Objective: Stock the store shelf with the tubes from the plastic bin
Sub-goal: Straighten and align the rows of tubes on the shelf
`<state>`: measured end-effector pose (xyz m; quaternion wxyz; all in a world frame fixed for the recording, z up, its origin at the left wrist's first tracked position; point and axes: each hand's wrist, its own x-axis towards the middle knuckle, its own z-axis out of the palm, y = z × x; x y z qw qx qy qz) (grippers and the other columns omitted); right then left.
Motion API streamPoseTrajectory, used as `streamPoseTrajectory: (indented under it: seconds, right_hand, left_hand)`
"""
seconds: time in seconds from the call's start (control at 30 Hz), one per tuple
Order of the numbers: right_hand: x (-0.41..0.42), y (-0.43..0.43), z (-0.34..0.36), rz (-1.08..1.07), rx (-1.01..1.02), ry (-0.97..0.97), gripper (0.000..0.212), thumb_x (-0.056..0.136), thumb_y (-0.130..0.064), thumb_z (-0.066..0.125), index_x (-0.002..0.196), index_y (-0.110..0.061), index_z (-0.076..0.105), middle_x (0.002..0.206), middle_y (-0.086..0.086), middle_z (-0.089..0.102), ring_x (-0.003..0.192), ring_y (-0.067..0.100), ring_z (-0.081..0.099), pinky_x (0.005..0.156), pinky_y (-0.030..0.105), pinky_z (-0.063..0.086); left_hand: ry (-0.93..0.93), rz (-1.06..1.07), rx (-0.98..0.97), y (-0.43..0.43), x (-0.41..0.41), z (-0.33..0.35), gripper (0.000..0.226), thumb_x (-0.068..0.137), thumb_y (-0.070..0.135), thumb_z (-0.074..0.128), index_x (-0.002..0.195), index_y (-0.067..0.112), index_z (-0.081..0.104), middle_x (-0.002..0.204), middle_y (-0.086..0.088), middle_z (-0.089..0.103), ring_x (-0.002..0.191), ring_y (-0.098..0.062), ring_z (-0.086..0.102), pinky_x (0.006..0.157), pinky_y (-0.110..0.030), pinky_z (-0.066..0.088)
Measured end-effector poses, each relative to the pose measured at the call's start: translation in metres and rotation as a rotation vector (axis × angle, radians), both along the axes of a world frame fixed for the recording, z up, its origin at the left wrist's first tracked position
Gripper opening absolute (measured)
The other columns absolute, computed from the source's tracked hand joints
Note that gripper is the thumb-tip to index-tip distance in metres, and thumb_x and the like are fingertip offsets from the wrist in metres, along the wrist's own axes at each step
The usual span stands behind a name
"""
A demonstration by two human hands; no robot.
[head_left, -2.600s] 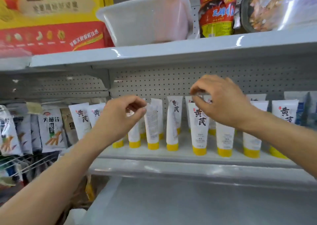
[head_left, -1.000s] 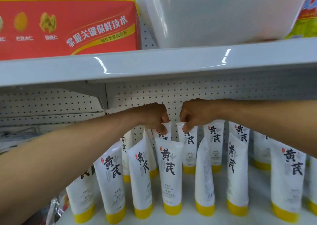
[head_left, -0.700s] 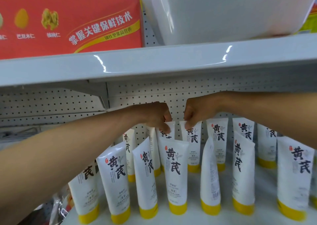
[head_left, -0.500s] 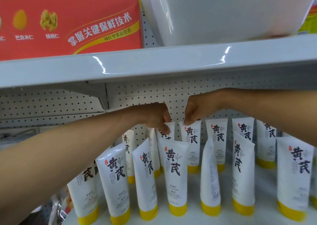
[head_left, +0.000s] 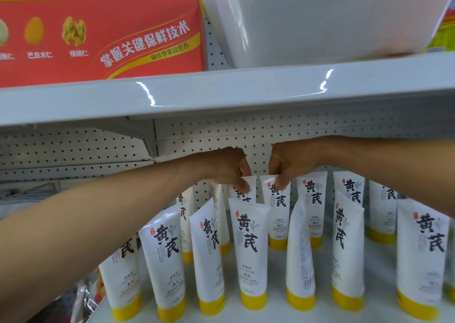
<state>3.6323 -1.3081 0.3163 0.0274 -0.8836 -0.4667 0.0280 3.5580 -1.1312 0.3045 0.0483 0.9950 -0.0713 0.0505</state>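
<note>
We record a grey upper shelf spanning the view. A translucent white plastic bin stands on it at the right, and a red and yellow printed carton sits just beside the bin at the left. Behind, a perforated back panel runs the full width. On the lower shelf, white tubes with yellow caps stand cap-down in two rows. In the front row some are tilted or turned edge-on. Both forearms reach over the front row. The left hand pinches the crimped top of one back-row tube between thumb and curled fingers; that tube's base is hidden. The right hand, near the left but apart from it, pinches the top of the neighbouring back-row tube, which stands on the lower shelf near the back panel.
</note>
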Motion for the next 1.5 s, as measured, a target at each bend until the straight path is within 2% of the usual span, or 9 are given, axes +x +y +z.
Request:
streamPoseTrajectory:
  seconds: [0.17,0.27,0.37,0.47,0.67,0.83,1.07,1.27,1.5]
  right_hand:
    - [-0.002,0.0,0.001,0.001,-0.007,0.016,0.016,0.081,-0.024,0.074,0.068,-0.032,0.067,0.058,-0.02,0.063,0.056,-0.008,0.055,0.058,0.011,0.039]
    - [-0.004,0.0,0.001,-0.006,-0.002,0.034,0.013,0.082,-0.028,0.073,0.07,-0.031,0.068,0.057,-0.021,0.062,0.052,-0.009,0.053,0.057,0.011,0.038]
    - [-0.007,0.001,0.002,0.007,0.059,0.045,0.01,0.086,-0.038,0.067,0.084,-0.028,0.072,0.075,-0.024,0.068,0.071,-0.009,0.059,0.072,0.018,0.046]
    - [-0.013,0.005,0.008,0.027,0.133,-0.024,0.026,0.092,-0.034,0.06,0.111,-0.02,0.07,0.11,-0.015,0.067,0.1,0.0,0.061,0.095,0.023,0.048]
    - [-0.026,0.029,0.012,0.108,0.199,-0.023,0.026,0.091,-0.025,0.062,0.116,-0.018,0.067,0.112,-0.01,0.066,0.101,0.003,0.06,0.097,0.024,0.046]
    - [-0.035,0.055,0.012,0.174,0.195,-0.045,0.035,0.09,-0.01,0.056,0.119,-0.028,0.064,0.115,-0.003,0.062,0.107,0.012,0.058,0.098,0.034,0.047]
    - [-0.048,0.088,0.007,0.246,0.07,-0.046,0.047,0.082,-0.004,0.06,0.114,-0.037,0.066,0.122,-0.015,0.053,0.117,0.007,0.046,0.106,0.032,0.038]
    - [-0.049,0.103,0.006,0.269,0.044,-0.075,0.019,0.083,-0.02,0.072,0.1,-0.025,0.073,0.107,-0.014,0.059,0.107,0.006,0.051,0.1,0.027,0.039]
    - [-0.05,0.11,0.002,0.245,0.043,-0.096,0.015,0.086,-0.026,0.068,0.092,-0.013,0.073,0.095,0.0,0.07,0.095,0.019,0.063,0.091,0.04,0.051]
  left_hand:
    - [0.018,0.01,0.012,-0.001,0.0,0.0,0.026,0.081,0.034,0.075,0.103,0.021,0.073,0.094,0.01,0.071,0.09,-0.009,0.066,0.086,-0.025,0.052]
    - [0.045,0.021,0.013,0.0,-0.003,0.001,0.028,0.083,0.038,0.071,0.107,0.024,0.071,0.096,0.012,0.068,0.095,-0.009,0.064,0.091,-0.027,0.05]
    - [0.031,0.007,-0.083,0.012,-0.014,0.012,0.024,0.089,0.036,0.065,0.111,0.029,0.07,0.104,0.016,0.07,0.099,-0.003,0.064,0.096,-0.025,0.046]
    - [-0.015,0.043,-0.129,0.031,-0.031,0.025,0.024,0.092,0.026,0.062,0.115,0.031,0.068,0.107,0.014,0.071,0.099,-0.001,0.066,0.091,-0.017,0.04]
    - [-0.011,0.106,-0.17,0.062,-0.053,0.028,0.029,0.092,0.014,0.061,0.113,0.031,0.069,0.11,0.015,0.069,0.104,0.001,0.062,0.099,-0.018,0.037]
    - [0.006,0.143,-0.165,0.085,-0.067,0.028,0.051,0.086,-0.005,0.052,0.102,0.041,0.068,0.114,0.011,0.068,0.11,-0.004,0.061,0.1,-0.023,0.045]
    - [0.129,0.135,-0.127,0.094,-0.079,0.019,0.037,0.082,0.022,0.072,0.11,0.046,0.066,0.121,0.023,0.061,0.116,0.004,0.051,0.088,-0.013,0.035]
    - [0.037,0.195,0.018,0.092,-0.072,0.007,0.035,0.081,0.033,0.075,0.115,0.029,0.069,0.103,0.02,0.06,0.092,0.006,0.05,0.069,-0.002,0.027]
    - [0.009,0.179,0.05,0.101,-0.072,0.004,0.023,0.08,0.034,0.076,0.101,0.025,0.073,0.091,0.017,0.067,0.086,0.004,0.06,0.086,-0.017,0.047]
